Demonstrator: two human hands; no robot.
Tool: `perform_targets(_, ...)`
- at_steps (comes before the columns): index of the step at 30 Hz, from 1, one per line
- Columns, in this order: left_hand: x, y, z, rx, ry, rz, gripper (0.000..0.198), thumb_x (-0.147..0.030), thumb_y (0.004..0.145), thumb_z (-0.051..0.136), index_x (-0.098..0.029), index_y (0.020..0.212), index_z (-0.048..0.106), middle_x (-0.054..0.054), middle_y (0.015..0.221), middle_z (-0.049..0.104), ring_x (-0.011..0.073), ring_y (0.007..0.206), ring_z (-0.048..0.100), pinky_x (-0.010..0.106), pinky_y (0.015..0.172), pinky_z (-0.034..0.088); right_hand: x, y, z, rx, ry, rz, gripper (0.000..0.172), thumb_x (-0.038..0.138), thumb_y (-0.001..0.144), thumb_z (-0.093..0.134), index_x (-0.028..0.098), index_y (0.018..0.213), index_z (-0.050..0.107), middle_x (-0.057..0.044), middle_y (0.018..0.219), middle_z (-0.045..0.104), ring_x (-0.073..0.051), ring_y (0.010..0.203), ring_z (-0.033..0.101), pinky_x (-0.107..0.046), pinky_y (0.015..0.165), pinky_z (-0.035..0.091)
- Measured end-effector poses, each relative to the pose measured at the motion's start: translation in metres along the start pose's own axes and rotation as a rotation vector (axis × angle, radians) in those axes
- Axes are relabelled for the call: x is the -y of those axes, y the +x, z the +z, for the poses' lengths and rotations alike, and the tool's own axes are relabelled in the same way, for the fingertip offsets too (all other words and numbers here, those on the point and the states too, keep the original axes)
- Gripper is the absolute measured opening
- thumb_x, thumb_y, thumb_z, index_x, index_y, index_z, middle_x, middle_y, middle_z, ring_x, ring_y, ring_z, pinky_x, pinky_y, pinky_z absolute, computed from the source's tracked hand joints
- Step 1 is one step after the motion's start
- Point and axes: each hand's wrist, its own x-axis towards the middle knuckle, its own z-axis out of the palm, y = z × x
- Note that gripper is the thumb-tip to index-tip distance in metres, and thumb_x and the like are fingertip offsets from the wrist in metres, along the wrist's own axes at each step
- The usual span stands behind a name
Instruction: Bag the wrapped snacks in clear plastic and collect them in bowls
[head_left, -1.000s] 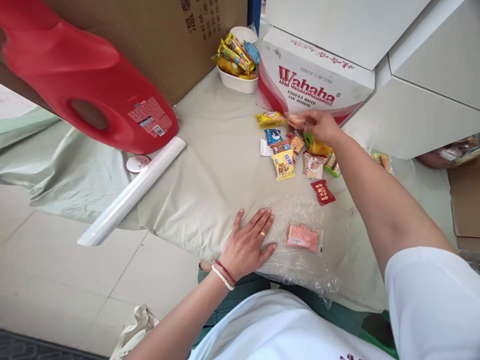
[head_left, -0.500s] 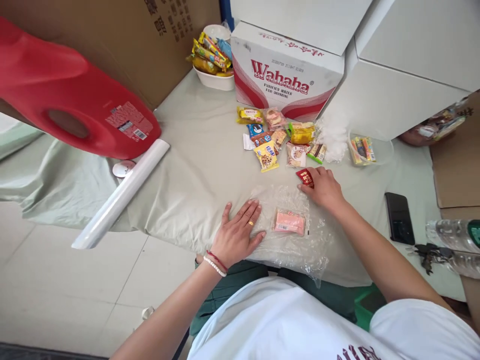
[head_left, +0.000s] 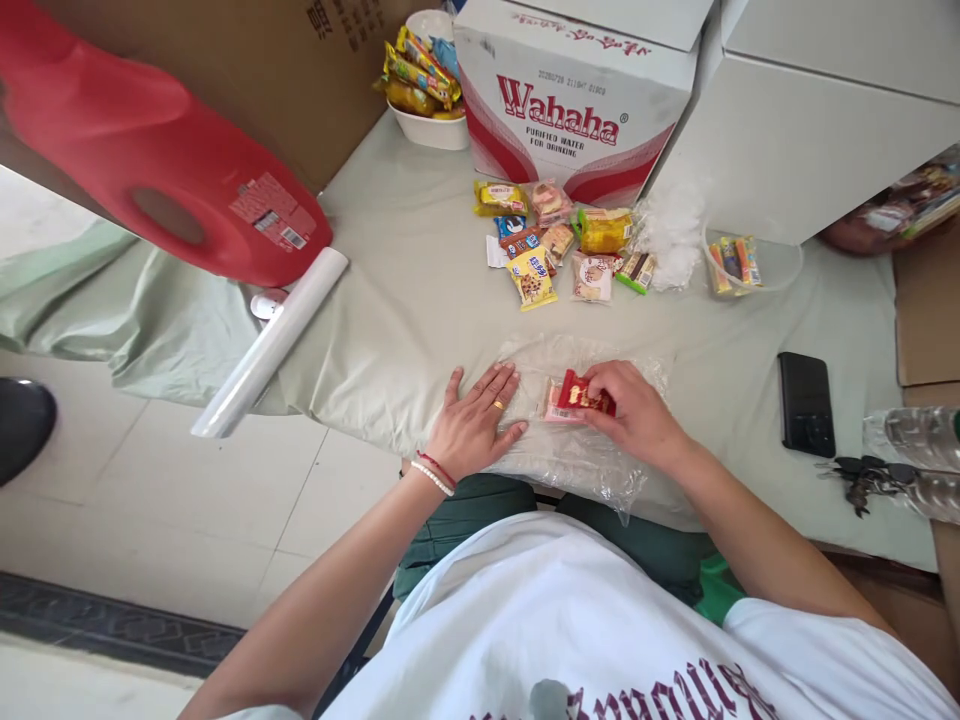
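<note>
So from the head cam: the right hand (head_left: 634, 410) is pinching a small red snack packet (head_left: 583, 395) between thumb and fingertips, fingers curled in around it, and it's sitting right on top of a pink packet (head_left: 553, 405) that's lying on a sheet of clear plastic wrap (head_left: 585, 460) at the near edge of the table. The left hand (head_left: 476, 425) is lying flat and spread open, palm down, pressing on the left edge of that same wrap and gripping nothing. There's a ring on one finger and bracelets at the wrist.

Further back on the pale green tablecloth (head_left: 405, 300) a bunch of little snack packets (head_left: 559, 245) are sitting in a loose cluster, just in front of a Wahaha box (head_left: 574, 100). A white bowl of snacks (head_left: 427, 90) is sitting left of the box, and a clear dish (head_left: 750, 260) with a few more is off to the right. A roll of wrap (head_left: 270, 345) is hanging over the table's left edge beside a big red jug (head_left: 150, 170). A black phone (head_left: 806, 405) is lying to the right, with keys (head_left: 855, 480) just past it.
</note>
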Motion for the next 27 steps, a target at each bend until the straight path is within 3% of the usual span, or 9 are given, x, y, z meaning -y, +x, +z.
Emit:
perform_targets(5, 0.000, 0.000, 0.000, 0.008, 0.014, 0.001, 0.074, -0.054, 0.106, 0.040, -0.021, 0.169, 0.022, 0.016, 0.170, 0.035, 0.0304, 0.158, 0.037, 0.063, 0.131, 0.005, 0.004, -0.013, 0.032, 0.076, -0.261, -0.015, 0.017, 0.031, 0.094, 0.070, 0.022, 0.108, 0.065, -0.015, 0.128, 0.068, -0.035, 0.112, 0.058, -0.050, 0.091, 0.048)
perform_targets(11, 0.002, -0.001, 0.000, 0.015, 0.010, 0.010, 0.073, -0.055, 0.106, 0.038, -0.021, 0.169, 0.024, 0.015, 0.170, 0.035, 0.0292, 0.159, 0.034, 0.062, 0.132, 0.005, -0.002, -0.024, 0.039, 0.030, -0.342, -0.077, 0.016, 0.021, 0.093, 0.070, 0.021, 0.109, 0.067, -0.017, 0.134, 0.065, -0.036, 0.121, 0.056, -0.053, 0.103, 0.046)
perform_targets(21, 0.003, -0.002, 0.002, 0.037, -0.001, 0.006, 0.077, -0.057, 0.105, 0.041, -0.020, 0.169, 0.021, 0.017, 0.171, 0.033, 0.0316, 0.159, 0.034, 0.066, 0.131, 0.003, -0.005, -0.029, 0.039, 0.073, -0.331, -0.093, 0.014, 0.022, 0.095, 0.067, 0.020, 0.109, 0.068, -0.018, 0.131, 0.066, -0.034, 0.117, 0.060, -0.053, 0.100, 0.048)
perform_targets(24, 0.011, -0.006, -0.003, 0.054, -0.052, 0.014, 0.075, -0.053, 0.104, 0.042, -0.020, 0.169, 0.022, 0.017, 0.173, 0.029, 0.0316, 0.159, 0.034, 0.064, 0.131, 0.008, -0.004, -0.030, 0.033, 0.070, -0.295, -0.118, 0.021, 0.026, 0.094, 0.070, 0.019, 0.114, 0.066, -0.018, 0.138, 0.063, -0.035, 0.125, 0.058, -0.060, 0.111, 0.042)
perform_targets(27, 0.024, -0.014, -0.014, 0.053, -0.130, 0.045, 0.067, -0.034, 0.103, 0.041, -0.024, 0.168, 0.027, 0.012, 0.174, 0.029, 0.0278, 0.161, 0.031, 0.058, 0.132, 0.016, -0.001, -0.041, 0.015, 0.007, -0.209, -0.185, 0.020, 0.031, 0.099, 0.065, 0.021, 0.117, 0.064, -0.017, 0.148, 0.057, -0.034, 0.137, 0.052, -0.066, 0.123, 0.031)
